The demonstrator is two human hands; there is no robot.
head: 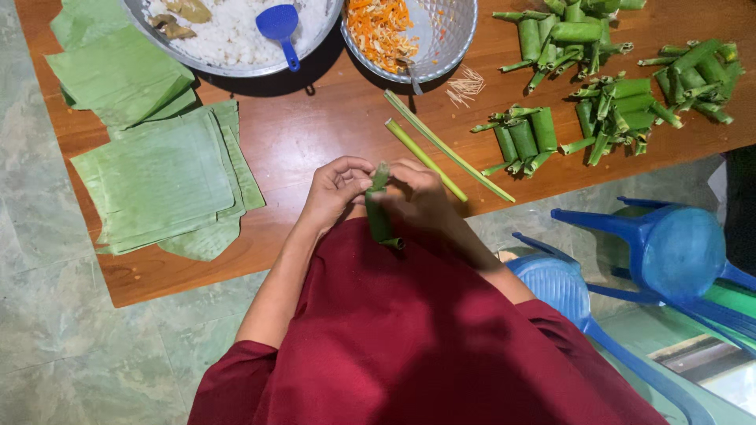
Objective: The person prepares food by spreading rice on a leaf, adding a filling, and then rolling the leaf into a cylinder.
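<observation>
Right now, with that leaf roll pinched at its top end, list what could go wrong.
1. The leaf roll is gripped only near its top by the left hand and right hand; it may unroll.
2. It hangs past the table edge, over the lap; anything dropped could miss the table.

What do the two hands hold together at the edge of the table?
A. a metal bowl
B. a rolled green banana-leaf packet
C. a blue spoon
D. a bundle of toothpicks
B: the left hand and the right hand both grip a rolled banana-leaf packet, which stands almost upright between them, above the edge of the wooden table.
</observation>
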